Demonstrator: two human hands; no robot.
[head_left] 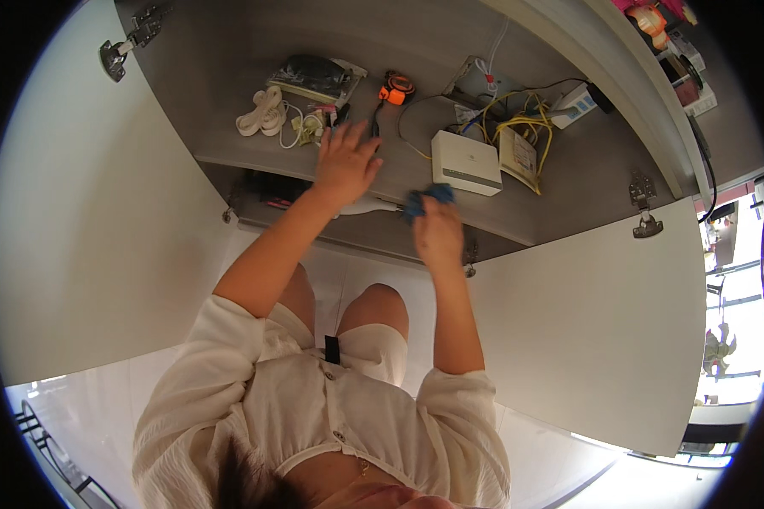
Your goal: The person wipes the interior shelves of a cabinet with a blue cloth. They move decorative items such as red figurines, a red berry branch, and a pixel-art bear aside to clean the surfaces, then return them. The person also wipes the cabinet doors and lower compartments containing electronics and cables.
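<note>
A crumpled blue cloth (427, 198) is bunched in my right hand (439, 236), whose fingers close on it at the shelf's front edge. My left hand (346, 165) is over the shelf (399, 165) with its fingers spread, slightly blurred, and no object shows in its grasp. Just beyond its fingertips lie a white cord with small crumpled items (308, 129) and a dark strap, partly hidden by the hand. Farther back sits an orange and black tape measure (396, 88). To the right of the cloth stands a white router-like box (467, 161).
Yellow cables (530, 119) tangle beside a white power strip (574, 105). A coiled white strap (261, 112) and a black plastic-wrapped item (312, 75) are at left. Open cabinet doors flank me, the left door (76, 229) and the right door (586, 314). Dark items fill the lower shelf.
</note>
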